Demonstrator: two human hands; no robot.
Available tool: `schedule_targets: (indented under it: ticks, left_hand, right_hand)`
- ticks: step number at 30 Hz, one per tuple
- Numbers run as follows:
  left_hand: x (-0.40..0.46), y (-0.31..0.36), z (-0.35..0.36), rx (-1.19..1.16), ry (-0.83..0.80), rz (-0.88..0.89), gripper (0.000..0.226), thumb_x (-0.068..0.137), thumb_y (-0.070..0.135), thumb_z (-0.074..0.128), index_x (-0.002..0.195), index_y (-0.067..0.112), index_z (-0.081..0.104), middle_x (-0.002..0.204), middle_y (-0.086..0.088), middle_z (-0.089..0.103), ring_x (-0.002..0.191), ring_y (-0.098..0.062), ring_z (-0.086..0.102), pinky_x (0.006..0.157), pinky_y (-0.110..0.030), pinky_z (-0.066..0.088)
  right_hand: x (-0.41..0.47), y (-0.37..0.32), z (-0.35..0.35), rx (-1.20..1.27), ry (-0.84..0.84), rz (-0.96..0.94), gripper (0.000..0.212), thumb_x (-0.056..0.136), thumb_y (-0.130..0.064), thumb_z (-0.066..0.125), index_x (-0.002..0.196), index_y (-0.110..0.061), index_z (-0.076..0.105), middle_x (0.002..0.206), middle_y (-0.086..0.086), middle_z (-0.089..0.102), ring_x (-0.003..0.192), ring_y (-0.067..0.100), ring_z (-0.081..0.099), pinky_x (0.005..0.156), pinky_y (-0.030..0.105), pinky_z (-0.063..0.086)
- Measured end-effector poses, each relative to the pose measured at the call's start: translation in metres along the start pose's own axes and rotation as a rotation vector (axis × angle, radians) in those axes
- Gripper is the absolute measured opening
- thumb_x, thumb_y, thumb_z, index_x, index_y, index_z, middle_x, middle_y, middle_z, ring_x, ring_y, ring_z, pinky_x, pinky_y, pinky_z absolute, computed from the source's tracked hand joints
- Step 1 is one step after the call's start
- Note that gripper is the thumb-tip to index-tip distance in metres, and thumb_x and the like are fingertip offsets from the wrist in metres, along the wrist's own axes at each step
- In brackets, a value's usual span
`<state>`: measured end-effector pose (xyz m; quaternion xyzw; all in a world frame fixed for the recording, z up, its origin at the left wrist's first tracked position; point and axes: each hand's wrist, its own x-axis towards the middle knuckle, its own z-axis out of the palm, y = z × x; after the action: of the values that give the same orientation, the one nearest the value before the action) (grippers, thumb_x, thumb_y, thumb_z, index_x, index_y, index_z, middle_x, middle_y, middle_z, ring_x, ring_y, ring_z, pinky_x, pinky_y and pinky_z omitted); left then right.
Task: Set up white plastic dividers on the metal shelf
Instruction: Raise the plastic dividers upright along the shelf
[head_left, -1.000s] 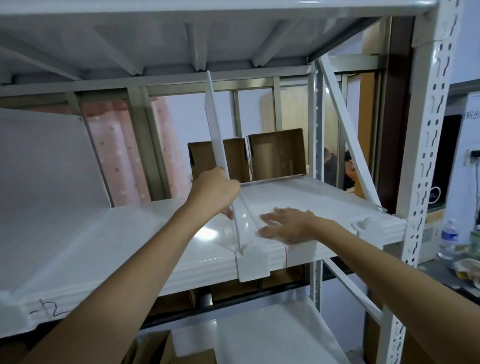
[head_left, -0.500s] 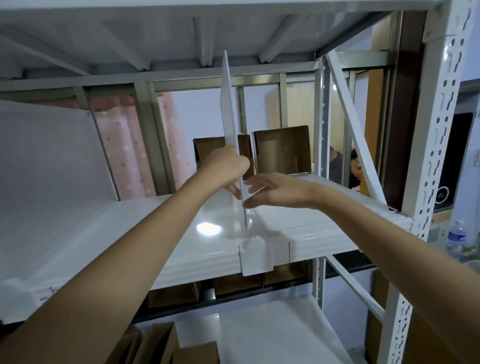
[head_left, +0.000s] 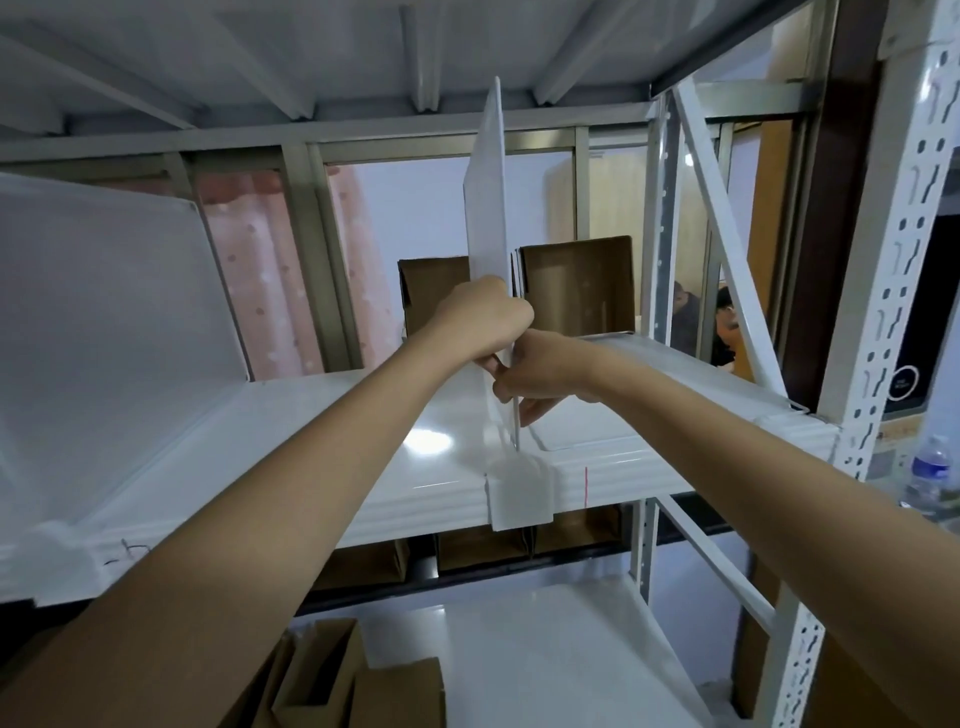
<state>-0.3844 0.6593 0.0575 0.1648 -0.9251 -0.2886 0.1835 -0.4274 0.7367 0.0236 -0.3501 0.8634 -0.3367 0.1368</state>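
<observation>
Head view shows both hands, left (head_left: 480, 322) and right (head_left: 540, 371), fingers gripping one upright divider (head_left: 488, 208) above the shelf (head_left: 322, 447) front clip (head_left: 519, 496), apparently not yet seated; another divider (head_left: 104, 291) stands far left.

We see soft, even, fairly dim indoor light with a cool cast, and the brightest area is the pale wall behind the shelf (head_left: 291, 441), so the hands and the divider (head_left: 488, 208) read partly backlit. We note one round glare spot on the glossy shelf top left of the divider, a faint reflection beneath it, and only weak, diffuse shadows under the upper deck. We observe strong wide-angle bending of the upright (head_left: 883, 322) at the right edge, soft forearms in the lower corners, and a blurred bottle (head_left: 930, 467).
</observation>
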Motion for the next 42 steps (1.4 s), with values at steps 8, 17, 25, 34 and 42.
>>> schedule_targets:
  ticks: [8, 17, 25, 34, 42]
  left_hand:
    - [-0.003, 0.001, 0.002, 0.004, -0.007, -0.010, 0.015, 0.085, 0.006, 0.044, 0.073, 0.015, 0.040, 0.071, -0.011, 0.057, 0.070, -0.034, 0.072, 0.069, -0.032, 0.056]
    - [-0.009, 0.001, 0.001, -0.012, -0.033, -0.039, 0.006, 0.081, 0.015, 0.044, 0.077, 0.010, 0.045, 0.087, -0.011, 0.060, 0.080, -0.034, 0.072, 0.088, -0.041, 0.057]
    - [-0.010, 0.002, 0.012, 0.124, 0.002, 0.028, 0.039, 0.093, 0.014, 0.036, 0.129, 0.003, 0.044, 0.100, -0.012, 0.052, 0.085, -0.026, 0.056, 0.062, -0.027, 0.043]
    - [-0.005, 0.003, 0.017, 0.118, -0.029, 0.062, 0.038, 0.093, 0.013, 0.037, 0.129, 0.002, 0.044, 0.094, -0.008, 0.049, 0.089, -0.027, 0.058, 0.080, -0.034, 0.050]
    - [-0.013, -0.006, 0.011, 0.046, -0.029, 0.016, 0.039, 0.090, 0.011, 0.038, 0.127, -0.001, 0.045, 0.110, -0.018, 0.058, 0.095, -0.036, 0.065, 0.089, -0.042, 0.056]
  right_hand:
    - [-0.006, 0.000, 0.003, -0.002, -0.003, -0.009, 0.044, 0.089, -0.002, 0.060, 0.131, -0.009, 0.046, 0.109, 0.003, 0.047, 0.092, 0.027, 0.071, 0.080, 0.033, 0.060]
    - [-0.001, 0.001, 0.009, -0.052, 0.055, 0.003, 0.042, 0.089, -0.003, 0.057, 0.129, -0.007, 0.046, 0.113, 0.008, 0.060, 0.082, 0.025, 0.074, 0.080, 0.034, 0.061]
    - [-0.001, 0.009, 0.015, 0.049, 0.138, 0.022, 0.028, 0.091, 0.002, 0.053, 0.113, -0.014, 0.054, 0.100, 0.006, 0.059, 0.070, 0.022, 0.070, 0.055, 0.020, 0.056]
    - [-0.001, 0.014, 0.020, 0.036, 0.211, 0.025, 0.017, 0.091, -0.001, 0.054, 0.104, -0.013, 0.053, 0.091, 0.006, 0.063, 0.078, 0.025, 0.073, 0.073, 0.031, 0.060]
    - [0.003, 0.009, 0.029, -0.082, 0.233, 0.005, 0.022, 0.091, -0.002, 0.051, 0.113, -0.006, 0.056, 0.097, 0.013, 0.071, 0.080, 0.028, 0.074, 0.083, 0.039, 0.060]
